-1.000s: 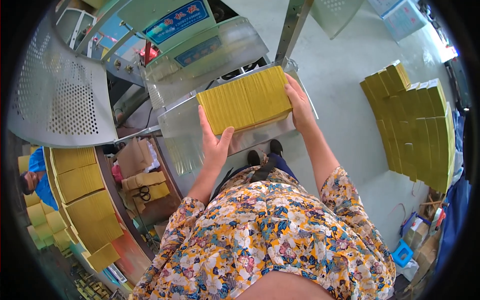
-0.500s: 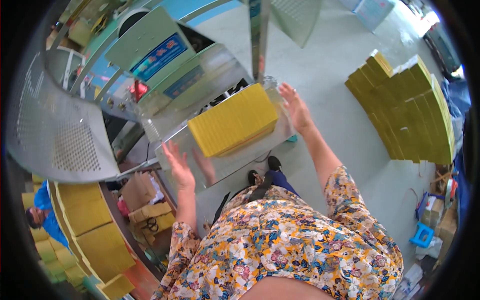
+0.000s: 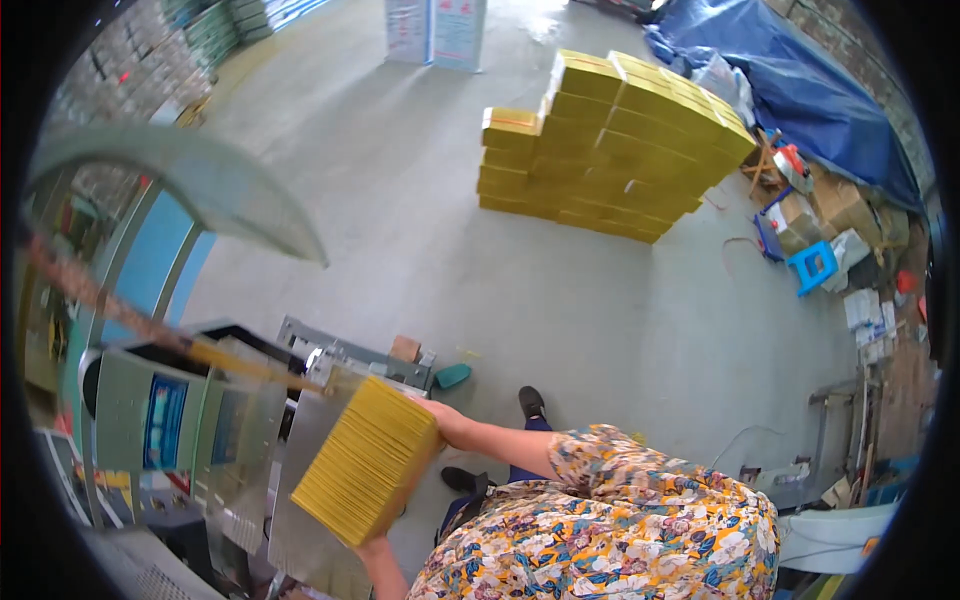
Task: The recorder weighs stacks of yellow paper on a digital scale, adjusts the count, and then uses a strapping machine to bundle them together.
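a: what's over the metal worktop (image 3: 300, 540)?
b: yellow paper bundle (image 3: 365, 460), can't tell if it's touching. left hand (image 3: 378, 553) grips the lower corner, right hand (image 3: 449, 422) the upper right side.
a: further right?
b: stacked yellow bundles (image 3: 600, 150) on the floor (image 3: 740, 360) lol

Grey flr (image 3: 370, 190) w/ glare (image 3: 543, 22), blue tarp (image 3: 810, 110) rt, blue stool (image 3: 827, 258)

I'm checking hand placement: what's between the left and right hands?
In the head view, the yellow block lies between left hand and right hand.
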A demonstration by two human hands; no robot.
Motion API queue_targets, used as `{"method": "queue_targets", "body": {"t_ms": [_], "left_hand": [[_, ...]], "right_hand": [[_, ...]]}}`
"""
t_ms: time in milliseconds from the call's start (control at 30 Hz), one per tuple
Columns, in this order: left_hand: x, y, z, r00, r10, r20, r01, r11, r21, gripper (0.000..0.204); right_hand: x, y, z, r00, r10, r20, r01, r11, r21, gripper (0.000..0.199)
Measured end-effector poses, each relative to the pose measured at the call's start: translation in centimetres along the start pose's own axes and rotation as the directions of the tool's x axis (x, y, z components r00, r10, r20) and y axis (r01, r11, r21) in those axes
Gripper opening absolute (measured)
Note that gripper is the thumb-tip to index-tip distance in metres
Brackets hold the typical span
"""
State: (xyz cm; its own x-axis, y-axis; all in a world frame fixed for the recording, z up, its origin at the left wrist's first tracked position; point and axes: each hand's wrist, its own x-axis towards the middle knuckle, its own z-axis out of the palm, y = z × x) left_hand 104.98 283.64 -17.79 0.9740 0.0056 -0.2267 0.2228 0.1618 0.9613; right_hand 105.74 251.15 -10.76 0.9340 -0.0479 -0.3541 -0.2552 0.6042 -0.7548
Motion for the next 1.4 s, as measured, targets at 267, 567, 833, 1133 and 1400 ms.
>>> {"method": "queue_targets", "body": {"t_ms": [267, 567, 833, 1133, 1400], "left_hand": [[-2.9, 10.0, 28.6, 0.834, -0.269, 0.481, 0.214, 0.963, 0.166, 0.063], [-1.5, 9.6, 54.8, 0.495, -0.303, 0.814, -0.285, 0.829, 0.481, 0.108], [6.7, 5.1, 67.2, 0.458, -0.364, 0.811, -0.049, 0.900, 0.432, 0.098], [22.8, 6.5, 78.6, 0.456, -0.502, 0.735, 0.252, 0.865, 0.434, 0.078], [35.9, 10.4, 88.5, 0.454, -0.640, 0.620, 0.336, 0.767, 0.546, 0.080]], "right_hand": [[-8.6, -7.6, -18.0, 0.918, 0.259, -0.301, -0.142, 0.922, 0.360, 0.046], [-13.7, -18.6, -38.6, 0.874, 0.138, -0.466, 0.117, 0.871, 0.478, 0.044], [-9.2, -28.3, -45.9, 0.795, 0.199, -0.573, -0.021, 0.953, 0.302, 0.051], [2.2, -41.9, -48.2, 0.817, -0.010, -0.577, 0.027, 0.999, 0.021, 0.050], [14.2, -48.9, -51.7, 0.868, -0.239, -0.434, 0.259, 0.966, -0.015, 0.056]]}}
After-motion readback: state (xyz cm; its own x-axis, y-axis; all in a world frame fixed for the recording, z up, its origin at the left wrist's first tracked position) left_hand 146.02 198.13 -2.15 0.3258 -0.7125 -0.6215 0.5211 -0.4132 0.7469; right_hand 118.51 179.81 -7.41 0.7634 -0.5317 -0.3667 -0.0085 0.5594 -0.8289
